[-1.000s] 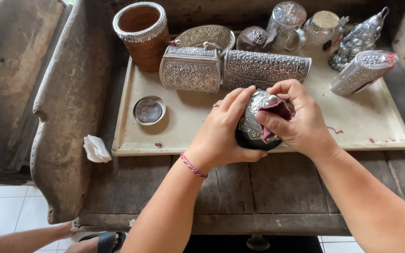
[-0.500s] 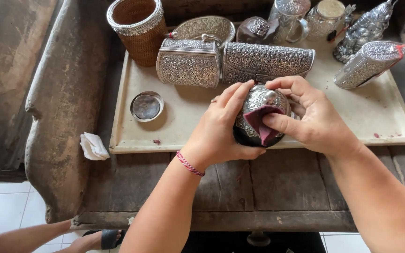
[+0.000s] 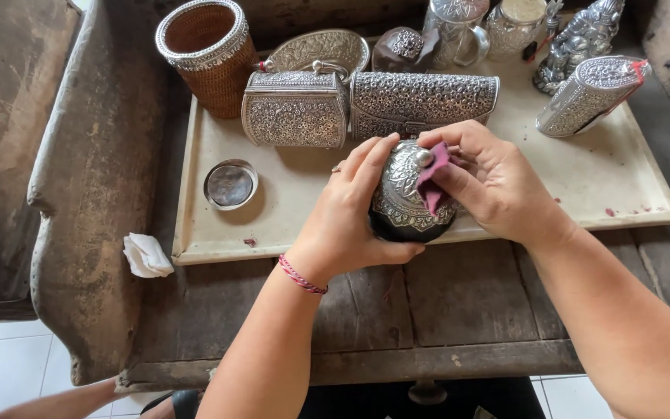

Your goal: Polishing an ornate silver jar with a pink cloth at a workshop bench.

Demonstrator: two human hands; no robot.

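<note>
Cupping a rounded embossed silver vessel (image 3: 406, 194) from the left side, the left hand (image 3: 348, 217) wraps its fingers over the top and its thumb under the dark base, holding it just below the centre of the frame. The right hand (image 3: 498, 182) pinches a small dark red cloth (image 3: 433, 180) between thumb and fingers and presses it against the vessel's upper right side, beside a small round knob. A red cord bracelet (image 3: 301, 275) circles the left wrist.

Beneath the hands, the vessel sits over the near edge of a pale tray (image 3: 288, 213) that rests on a worn wooden table (image 3: 443, 310). Just behind the hands stand a silver box-shaped purse (image 3: 295, 110) and a long silver clutch (image 3: 422, 102), side by side and touching. In the upper left of the frame a woven basket with a silver rim (image 3: 205, 54) stands at the tray's corner. A small round dish (image 3: 230, 184) lies on the tray's left part. A silver cone-shaped case (image 3: 592, 95) lies tilted at upper right. A crumpled white tissue (image 3: 147, 255) lies off the tray at left.
</note>
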